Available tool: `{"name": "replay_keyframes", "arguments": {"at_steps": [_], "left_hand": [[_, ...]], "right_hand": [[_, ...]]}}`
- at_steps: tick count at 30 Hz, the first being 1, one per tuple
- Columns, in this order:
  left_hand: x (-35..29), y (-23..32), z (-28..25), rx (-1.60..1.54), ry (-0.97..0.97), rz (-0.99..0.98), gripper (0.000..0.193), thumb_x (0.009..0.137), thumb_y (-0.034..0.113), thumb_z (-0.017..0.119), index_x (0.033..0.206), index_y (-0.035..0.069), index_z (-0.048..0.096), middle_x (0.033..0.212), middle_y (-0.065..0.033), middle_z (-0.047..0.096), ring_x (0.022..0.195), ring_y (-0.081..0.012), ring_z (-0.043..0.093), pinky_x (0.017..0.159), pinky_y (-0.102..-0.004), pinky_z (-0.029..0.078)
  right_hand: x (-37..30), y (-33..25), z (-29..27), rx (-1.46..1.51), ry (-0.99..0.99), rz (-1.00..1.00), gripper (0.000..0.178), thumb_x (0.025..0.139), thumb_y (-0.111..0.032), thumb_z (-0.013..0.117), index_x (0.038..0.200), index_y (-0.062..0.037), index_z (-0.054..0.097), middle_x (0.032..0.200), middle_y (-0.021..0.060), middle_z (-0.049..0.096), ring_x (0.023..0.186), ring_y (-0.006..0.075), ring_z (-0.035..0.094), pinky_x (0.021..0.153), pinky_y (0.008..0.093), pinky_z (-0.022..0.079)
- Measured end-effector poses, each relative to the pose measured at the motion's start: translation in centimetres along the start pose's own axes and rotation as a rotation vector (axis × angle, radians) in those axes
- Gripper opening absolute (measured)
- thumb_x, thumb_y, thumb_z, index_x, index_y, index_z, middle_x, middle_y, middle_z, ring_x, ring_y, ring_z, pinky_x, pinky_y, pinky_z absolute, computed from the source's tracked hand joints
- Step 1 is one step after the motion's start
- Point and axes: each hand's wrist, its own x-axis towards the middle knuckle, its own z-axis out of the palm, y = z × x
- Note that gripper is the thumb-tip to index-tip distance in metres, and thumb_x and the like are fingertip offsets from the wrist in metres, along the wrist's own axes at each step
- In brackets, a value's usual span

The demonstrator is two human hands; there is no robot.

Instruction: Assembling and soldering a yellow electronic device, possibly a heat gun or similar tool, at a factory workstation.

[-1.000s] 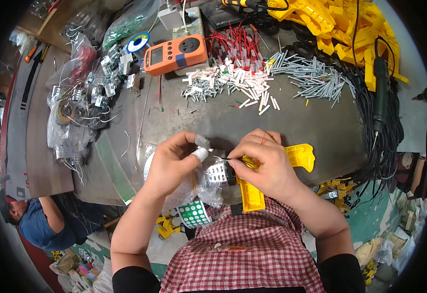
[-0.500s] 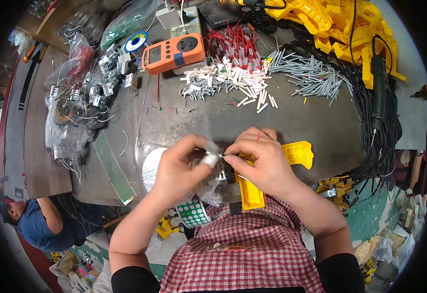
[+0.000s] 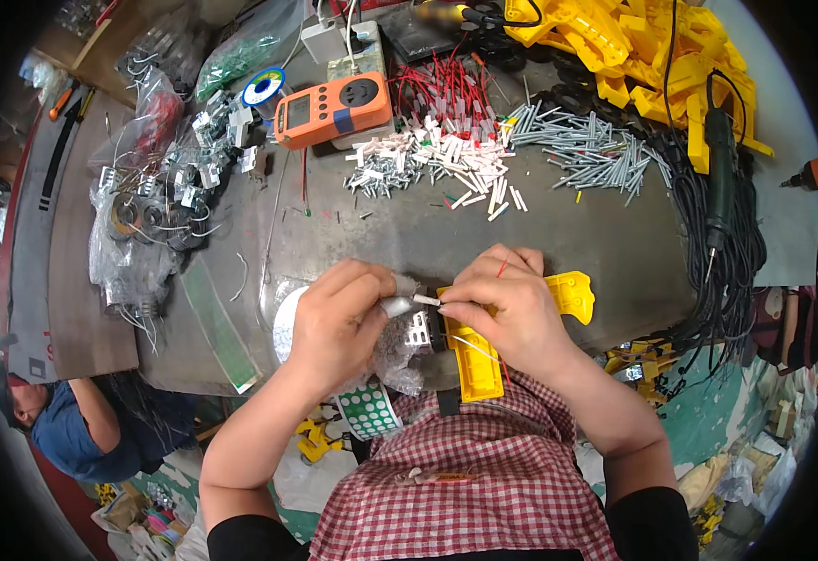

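My left hand, with pale wrapping on its fingertips, is closed in a pinch on one end of a short white sleeve. At the sleeve's other end, the thumb and forefinger of my right hand are pressed together on a thin wire, mostly hidden by the fingers. A red wire sticks out above the right hand. Beneath my hands lies a yellow plastic housing, with a white wire across it. A silvery metal part in clear plastic wrap sits beside the housing.
Ahead lie piles of white sleeves, screws, red wires and grey rods. An orange meter stands behind. Yellow housings and a corded screwdriver are right; bagged parts left. A person sits lower left.
My left hand has drawn slightly left, away from the right fingertips, and the white sleeve now shows between them. The right hand has shifted slightly, still pinching.
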Motion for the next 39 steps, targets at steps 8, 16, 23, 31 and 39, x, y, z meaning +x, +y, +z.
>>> {"name": "replay_keyframes", "arguments": {"at_steps": [8,16,23,31,39], "left_hand": [[0.3,1.0,0.1,0.156,0.088,0.12,0.028,0.052,-0.006,0.057,0.079,0.002,0.061,0.077,-0.0113,0.06,0.072,-0.0301,0.058,0.065,-0.0382,0.046],[-1.0,-0.1,0.2,-0.185,-0.069,-0.425,0.008,0.075,-0.002,0.062,0.08,-0.003,0.055,0.071,-0.0065,0.057,0.066,-0.0139,0.05,0.063,-0.0271,0.041],[-1.8,0.2,0.3,-0.517,-0.039,-0.525,0.014,0.082,0.002,0.059,0.096,0.001,0.057,0.085,-0.0031,0.059,0.082,-0.0118,0.055,0.077,-0.0253,0.042],[-2.0,0.2,-0.3,-0.574,0.166,-0.495,0.017,0.087,0.003,0.056,0.103,-0.001,0.054,0.096,-0.004,0.057,0.092,-0.0133,0.055,0.086,-0.0269,0.042],[-0.7,2.8,-1.3,-0.351,0.37,-0.207,0.016,0.084,-0.005,0.05,0.099,-0.002,0.053,0.096,-0.008,0.05,0.086,-0.0158,0.049,0.08,-0.0272,0.041]], "right_hand": [[0.4,-1.2,1.0,-0.184,0.084,-0.107,0.012,0.072,-0.021,0.069,0.081,-0.0139,0.064,0.092,-0.0001,0.057,0.097,0.0203,0.05,0.085,0.0431,0.03],[-0.7,1.9,-5.0,-0.127,0.324,0.107,0.027,0.076,-0.02,0.074,0.098,-0.0073,0.065,0.101,0.0095,0.062,0.094,0.0275,0.058,0.084,0.037,0.045],[-11.7,14.3,-24.4,-1.176,1.013,0.385,0.01,0.081,-0.007,0.064,0.088,-0.0002,0.063,0.087,0.0158,0.061,0.086,0.0358,0.057,0.078,0.044,0.046],[-16.8,21.9,-33.3,-0.874,0.708,0.848,0.038,0.073,-0.027,0.076,0.095,0.0016,0.065,0.088,0.0206,0.064,0.085,0.0369,0.061,0.077,0.0426,0.047],[-14.5,14.5,-35.0,-0.265,1.05,0.82,0.029,0.084,-0.019,0.063,0.098,0.004,0.053,0.075,0.0131,0.064,0.068,0.0192,0.062,0.058,0.0304,0.049]]}}
